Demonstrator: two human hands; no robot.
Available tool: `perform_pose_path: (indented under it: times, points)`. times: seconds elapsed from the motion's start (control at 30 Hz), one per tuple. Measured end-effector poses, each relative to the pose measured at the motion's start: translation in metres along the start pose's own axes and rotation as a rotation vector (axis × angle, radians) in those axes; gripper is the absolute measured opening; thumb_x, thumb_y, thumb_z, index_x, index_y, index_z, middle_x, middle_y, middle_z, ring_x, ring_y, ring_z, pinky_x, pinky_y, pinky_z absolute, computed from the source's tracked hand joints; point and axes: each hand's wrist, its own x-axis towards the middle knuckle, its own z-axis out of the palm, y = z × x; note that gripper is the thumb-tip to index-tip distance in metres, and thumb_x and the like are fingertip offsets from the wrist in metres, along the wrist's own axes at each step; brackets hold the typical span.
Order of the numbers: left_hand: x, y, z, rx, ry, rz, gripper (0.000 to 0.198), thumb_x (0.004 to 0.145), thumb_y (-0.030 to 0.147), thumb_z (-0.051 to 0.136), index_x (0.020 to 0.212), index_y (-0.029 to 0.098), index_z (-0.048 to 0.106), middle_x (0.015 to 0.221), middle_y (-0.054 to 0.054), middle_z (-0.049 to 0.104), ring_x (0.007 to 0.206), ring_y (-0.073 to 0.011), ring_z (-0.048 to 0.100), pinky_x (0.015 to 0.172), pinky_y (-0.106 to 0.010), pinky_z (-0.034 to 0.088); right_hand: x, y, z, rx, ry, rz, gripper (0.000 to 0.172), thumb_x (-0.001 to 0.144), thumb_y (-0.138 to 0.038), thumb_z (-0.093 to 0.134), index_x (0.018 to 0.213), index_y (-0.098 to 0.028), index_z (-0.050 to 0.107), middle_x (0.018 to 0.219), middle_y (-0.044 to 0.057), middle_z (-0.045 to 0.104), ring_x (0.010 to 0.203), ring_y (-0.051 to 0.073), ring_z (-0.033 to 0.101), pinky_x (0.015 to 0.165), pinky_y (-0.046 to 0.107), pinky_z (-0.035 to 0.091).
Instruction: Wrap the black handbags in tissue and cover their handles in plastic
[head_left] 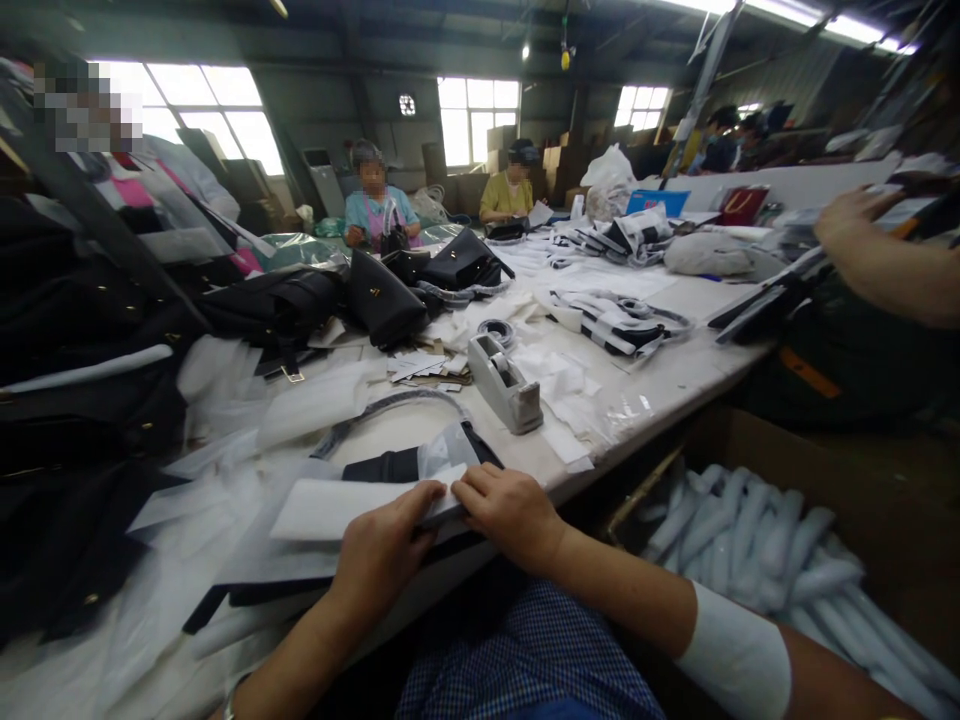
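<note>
At the table's near edge lies a black handbag point(382, 467), partly covered by white packing sheets. Its handle point(409, 396), wrapped in clear film, arches away from me on the tabletop. My left hand point(386, 545) is closed on the edge of a white foam sheet point(330, 508), thumb on top. Close beside it, my right hand point(514, 515) has its fingers bent and pinched on the right end of the same sheet, over the bag. The fingers' undersides are hidden. A grey tape dispenser point(502, 385) stands just beyond my right hand.
Black bags point(382, 300) pile up at left and ahead. Loose white sheets point(202, 530) and cardboard pieces point(427, 365) litter the table point(675, 360). Low at right, a carton point(645, 490) holds white foam tubes point(750, 540). A co-worker's arm point(885, 250) reaches in at right; other people sit opposite.
</note>
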Motion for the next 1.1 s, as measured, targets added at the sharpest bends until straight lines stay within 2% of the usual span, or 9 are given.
perform_pose_path:
  times: [0.13, 0.27, 0.37, 0.47, 0.63, 0.8, 0.87, 0.97, 1.1]
  points:
    - [-0.002, 0.0, -0.009, -0.115, -0.014, 0.076, 0.043, 0.079, 0.02, 0.061, 0.121, 0.028, 0.056, 0.115, -0.001, 0.073, 0.098, -0.0244, 0.072, 0.08, -0.033, 0.058, -0.001, -0.002, 0.007, -0.027, 0.039, -0.009, 0.006, 0.095, -0.022, 0.055, 0.095, -0.02, 0.06, 0.09, 0.003, 0.064, 0.082, 0.019, 0.058, 0.062, 0.03, 0.039]
    - [-0.005, -0.001, -0.002, -0.018, 0.099, 0.193, 0.043, 0.084, 0.016, 0.054, 0.126, 0.026, 0.056, 0.12, -0.005, 0.071, 0.102, -0.0225, 0.071, 0.083, -0.032, 0.059, -0.003, 0.001, 0.004, 0.021, 0.044, -0.013, 0.009, 0.095, -0.024, 0.056, 0.095, -0.018, 0.063, 0.089, 0.005, 0.066, 0.083, 0.019, 0.06, 0.066, 0.028, 0.044]
    - [-0.005, -0.004, 0.008, 0.068, 0.205, 0.31, 0.041, 0.087, 0.008, 0.046, 0.124, 0.021, 0.059, 0.12, -0.007, 0.071, 0.106, -0.0213, 0.069, 0.09, -0.033, 0.057, -0.013, 0.008, 0.007, 0.148, 0.099, -0.048, 0.025, 0.094, -0.032, 0.058, 0.113, -0.017, 0.063, 0.103, 0.008, 0.07, 0.092, 0.021, 0.063, 0.078, 0.031, 0.051]
    - [-0.007, -0.006, 0.016, 0.115, 0.277, 0.4, 0.037, 0.091, 0.008, 0.043, 0.124, 0.018, 0.059, 0.124, -0.008, 0.069, 0.11, -0.0219, 0.067, 0.095, -0.036, 0.055, -0.028, 0.013, 0.019, 0.247, 0.243, -0.114, 0.036, 0.098, -0.027, 0.052, 0.133, -0.019, 0.055, 0.124, 0.01, 0.067, 0.107, 0.022, 0.063, 0.092, 0.035, 0.052]
    - [-0.018, -0.002, 0.018, 0.186, 0.214, 0.466, 0.039, 0.093, 0.016, 0.048, 0.132, 0.014, 0.055, 0.137, -0.01, 0.06, 0.124, -0.0261, 0.058, 0.104, -0.044, 0.049, -0.042, 0.009, 0.037, 0.254, 0.378, -0.127, 0.036, 0.098, -0.015, 0.048, 0.131, -0.022, 0.059, 0.128, 0.01, 0.067, 0.112, 0.023, 0.064, 0.097, 0.041, 0.053]
    - [-0.027, -0.003, 0.021, 0.28, 0.22, 0.491, 0.049, 0.094, 0.022, 0.051, 0.141, 0.012, 0.046, 0.146, -0.011, 0.049, 0.132, -0.0276, 0.05, 0.108, -0.045, 0.044, -0.046, 0.007, 0.031, 0.368, 0.419, -0.101, 0.032, 0.097, -0.018, 0.053, 0.127, -0.021, 0.062, 0.126, 0.009, 0.067, 0.113, 0.022, 0.064, 0.104, 0.041, 0.049]
    - [-0.027, -0.006, 0.024, 0.286, 0.244, 0.497, 0.047, 0.095, 0.021, 0.05, 0.142, 0.014, 0.046, 0.147, -0.009, 0.049, 0.132, -0.0261, 0.05, 0.11, -0.043, 0.042, -0.057, 0.009, 0.029, 0.473, 0.472, 0.032, 0.03, 0.097, -0.02, 0.053, 0.125, -0.022, 0.063, 0.124, 0.008, 0.068, 0.115, 0.02, 0.063, 0.106, 0.041, 0.047]
    - [-0.027, -0.009, 0.027, 0.287, 0.242, 0.5, 0.049, 0.097, 0.024, 0.051, 0.144, 0.015, 0.043, 0.15, -0.008, 0.045, 0.134, -0.0258, 0.047, 0.112, -0.042, 0.04, -0.085, 0.013, 0.033, 0.573, 0.573, 0.461, 0.024, 0.099, -0.024, 0.049, 0.116, -0.021, 0.065, 0.117, 0.009, 0.069, 0.112, 0.021, 0.063, 0.102, 0.041, 0.049]
    - [-0.027, -0.01, 0.028, 0.282, 0.235, 0.496, 0.05, 0.098, 0.027, 0.049, 0.145, 0.015, 0.042, 0.15, -0.008, 0.044, 0.135, -0.0265, 0.047, 0.111, -0.044, 0.042, -0.112, 0.01, 0.054, 0.675, 0.517, 0.804, 0.025, 0.096, -0.038, 0.053, 0.109, -0.019, 0.064, 0.11, 0.011, 0.069, 0.104, 0.025, 0.065, 0.095, 0.044, 0.051]
